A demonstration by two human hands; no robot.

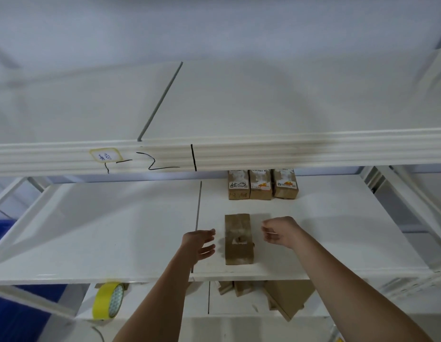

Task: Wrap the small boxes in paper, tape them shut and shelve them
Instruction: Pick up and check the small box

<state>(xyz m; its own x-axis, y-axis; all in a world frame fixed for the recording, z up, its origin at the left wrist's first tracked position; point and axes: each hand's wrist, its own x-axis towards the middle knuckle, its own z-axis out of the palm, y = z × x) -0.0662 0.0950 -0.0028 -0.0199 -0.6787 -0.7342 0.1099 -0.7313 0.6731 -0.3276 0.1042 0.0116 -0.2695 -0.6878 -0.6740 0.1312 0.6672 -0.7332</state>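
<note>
Nearest, at 7 o'clock below the middle shelf (96, 233), a roll of yellow tape (108, 300) stands on edge on a lower surface, within reach for the next sealing. Beside it, toward 5 o'clock, brown paper pieces (286, 297) lie loosely on that same lower level; probably wrapping stock, though I cannot tell exactly what they are. Both forearms reach up from the bottom edge onto the middle shelf. Left hand (201, 244) sits just beside the wrapped box (239, 239) at its 9 o'clock, fingers straight and spread, holding nothing. Right hand (280, 232) is at the box's 3 o'clock, near but apart, fingers loosely curled, gripping nothing. The wrapped box lies flat, long axis running front to back, close to the front edge of the shelf; judged set down, not yet pushed to the back. A small tear or gap shows in its top paper. Farther back, at 12 o'clock from it, three wrapped boxes (262, 185) stand side by side, touching, partly hidden under the upper shelf beam (313, 149), which carries a handwritten label (105, 156) and marker strokes, likely bay marks.
</note>
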